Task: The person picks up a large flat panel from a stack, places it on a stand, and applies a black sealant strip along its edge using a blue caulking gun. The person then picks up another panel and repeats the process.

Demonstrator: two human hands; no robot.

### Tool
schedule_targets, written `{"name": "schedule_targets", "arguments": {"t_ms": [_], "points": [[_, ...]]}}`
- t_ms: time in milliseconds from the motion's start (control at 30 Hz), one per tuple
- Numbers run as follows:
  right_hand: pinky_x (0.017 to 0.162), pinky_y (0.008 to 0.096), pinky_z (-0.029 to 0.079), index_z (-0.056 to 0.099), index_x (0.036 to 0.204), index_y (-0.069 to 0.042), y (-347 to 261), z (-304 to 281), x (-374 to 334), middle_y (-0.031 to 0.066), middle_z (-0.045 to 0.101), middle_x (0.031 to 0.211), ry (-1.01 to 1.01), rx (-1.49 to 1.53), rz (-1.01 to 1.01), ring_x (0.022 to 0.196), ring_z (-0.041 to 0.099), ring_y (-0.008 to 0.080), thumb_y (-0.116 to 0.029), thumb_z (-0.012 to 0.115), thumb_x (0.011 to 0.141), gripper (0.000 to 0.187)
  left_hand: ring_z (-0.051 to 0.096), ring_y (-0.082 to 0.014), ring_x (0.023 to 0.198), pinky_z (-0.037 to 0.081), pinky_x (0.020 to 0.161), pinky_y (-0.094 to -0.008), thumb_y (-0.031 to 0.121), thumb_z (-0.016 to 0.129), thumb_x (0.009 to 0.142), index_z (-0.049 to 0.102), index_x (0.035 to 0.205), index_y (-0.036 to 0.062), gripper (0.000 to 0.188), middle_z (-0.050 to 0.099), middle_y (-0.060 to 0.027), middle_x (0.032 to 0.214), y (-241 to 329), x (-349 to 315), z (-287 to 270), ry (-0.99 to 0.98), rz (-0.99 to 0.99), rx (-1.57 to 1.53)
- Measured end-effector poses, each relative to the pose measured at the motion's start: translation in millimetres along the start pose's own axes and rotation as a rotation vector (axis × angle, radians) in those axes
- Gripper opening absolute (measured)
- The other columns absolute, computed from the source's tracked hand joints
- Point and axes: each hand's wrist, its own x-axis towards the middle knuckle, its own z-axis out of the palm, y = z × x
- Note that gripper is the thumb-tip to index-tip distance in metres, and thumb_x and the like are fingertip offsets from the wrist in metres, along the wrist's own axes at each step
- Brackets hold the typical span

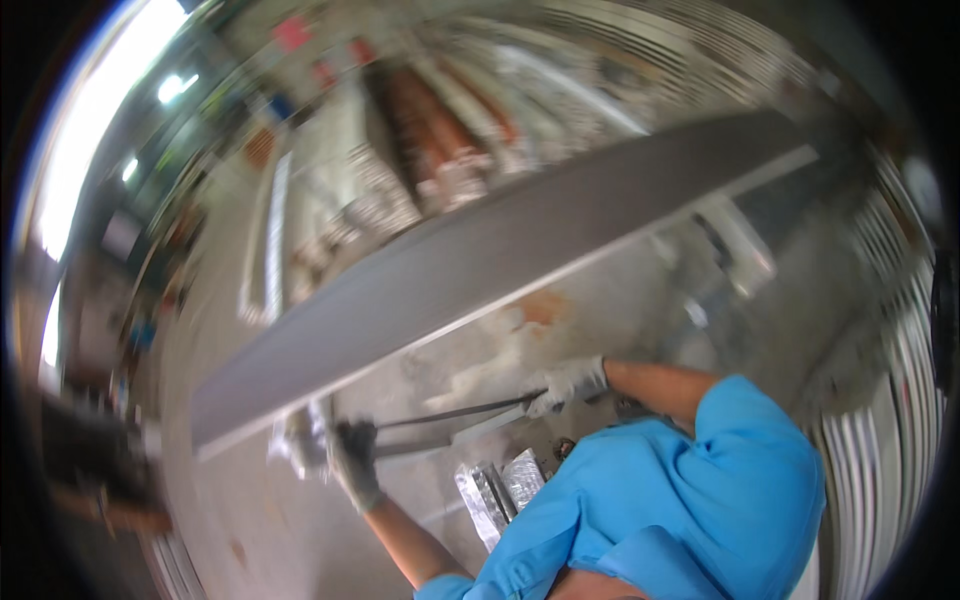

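A long, narrow dark strip (pixel 455 410) stretches between my two gloved hands in front of my body. At its left end my left hand (pixel 352 458), in a pale glove with a dark palm, is closed around it. The white-gloved right hand (pixel 568 385) is closed on its other end, higher in the view. Just beyond both hands a long grey panel (pixel 500 255) with a pale near edge slants up to the right. Next to my left hand is a shiny, silvery wrapped piece (pixel 297 442), blurred; I cannot tell if the hand touches it.
Past the panel lie stacks of long profiles (pixel 385 190), some reddish brown. More pale lengths are stacked at the right (pixel 905 400). Silver-wrapped pieces (pixel 483 503) sit close by my body. A dark bench-like shape (pixel 90 465) stands at the left.
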Motion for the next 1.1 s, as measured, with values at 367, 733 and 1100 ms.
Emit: {"name": "schedule_targets", "arguments": {"t_ms": [367,733,1100], "points": [[0.086,0.0395,0.050,0.074,0.112,-0.011,-46.6,-58.7,-152.9,0.0071,0.074,0.099,0.373,-0.349,0.054,0.096,0.068,0.0239,-0.035,0.064,0.094,0.031,0.071,-0.0320,0.095,0.055,0.084,-0.0380,0.007,0.072,0.088,0.068,0.122,0.0034,0.035,0.072,-0.0190,0.099,-100.0,-103.6,292.8,-0.948,0.689,1.147],[0.103,0.0406,0.048,0.068,0.127,-0.020,36.5,-174.8,-388.0,0.0054,0.068,0.128,0.478,-0.558,0.263,0.118,0.061,0.0293,-0.038,0.063,0.093,0.039,0.060,-0.0134,0.072,0.049,0.065,-0.0290,0.010,0.072,0.093,0.073,0.107,-0.0019,0.019,0.068,-0.0080,0.085,-144.1,-94.0,408.3,-0.898,0.238,1.178],[0.098,0.0376,0.051,0.068,0.124,-0.019,214.4,-123.2,-466.2,0.0046,0.071,0.121,1.546,0.307,0.157,0.109,0.068,0.0260,-0.031,0.063,0.096,0.031,0.039,-0.0052,0.066,0.030,0.055,-0.0186,0.010,0.052,0.095,0.062,0.124,-0.0067,0.036,0.051,0.0013,0.085,-252.3,-155.0,561.2,-0.941,0.184,0.982]]}}
